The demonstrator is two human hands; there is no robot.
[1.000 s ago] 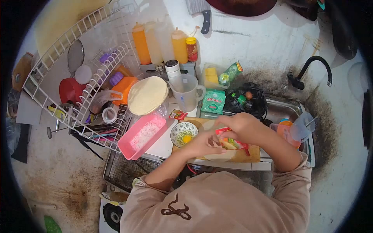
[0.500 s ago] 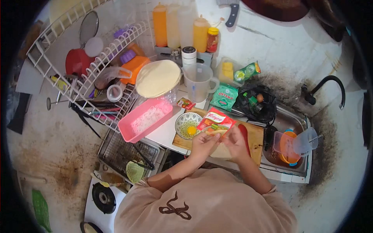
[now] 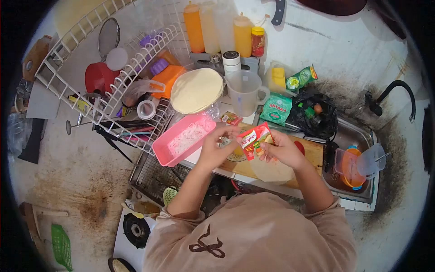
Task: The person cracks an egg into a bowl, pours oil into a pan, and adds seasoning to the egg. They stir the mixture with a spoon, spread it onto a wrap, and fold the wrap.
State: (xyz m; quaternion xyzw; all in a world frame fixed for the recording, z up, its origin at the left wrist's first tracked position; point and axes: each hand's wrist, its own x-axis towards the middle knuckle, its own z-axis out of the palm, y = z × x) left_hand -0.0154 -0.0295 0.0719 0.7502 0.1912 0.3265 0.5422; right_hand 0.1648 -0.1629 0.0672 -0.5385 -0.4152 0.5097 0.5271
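Observation:
My right hand [image 3: 286, 151] grips a red Royco seasoning packet [image 3: 252, 139], thumb across its front and fingers behind. My left hand [image 3: 215, 148] is at the packet's left edge, thumb and forefinger curved into a ring with their tips at that edge. Through the ring part of a patterned bowl [image 3: 225, 142] shows; the rest lies behind hand and packet. Under my right hand a round pale wrapper sheet [image 3: 272, 172] rests on the wooden cutting board [image 3: 244, 168].
A pink tub [image 3: 165, 156] with white shreds stands left, beside a stack of round wrappers [image 3: 197, 90]. Behind are a clear measuring jug [image 3: 245, 97], a green Antaka packet [image 3: 276, 109] and a black plastic bag [image 3: 315, 111]. At right is a sink [image 3: 331, 181] holding an orange container [image 3: 351, 168].
My hands have spread further apart, the left moving left over the bowl. The packet has turned, and my right hand now grips its right side. The view has shifted slightly.

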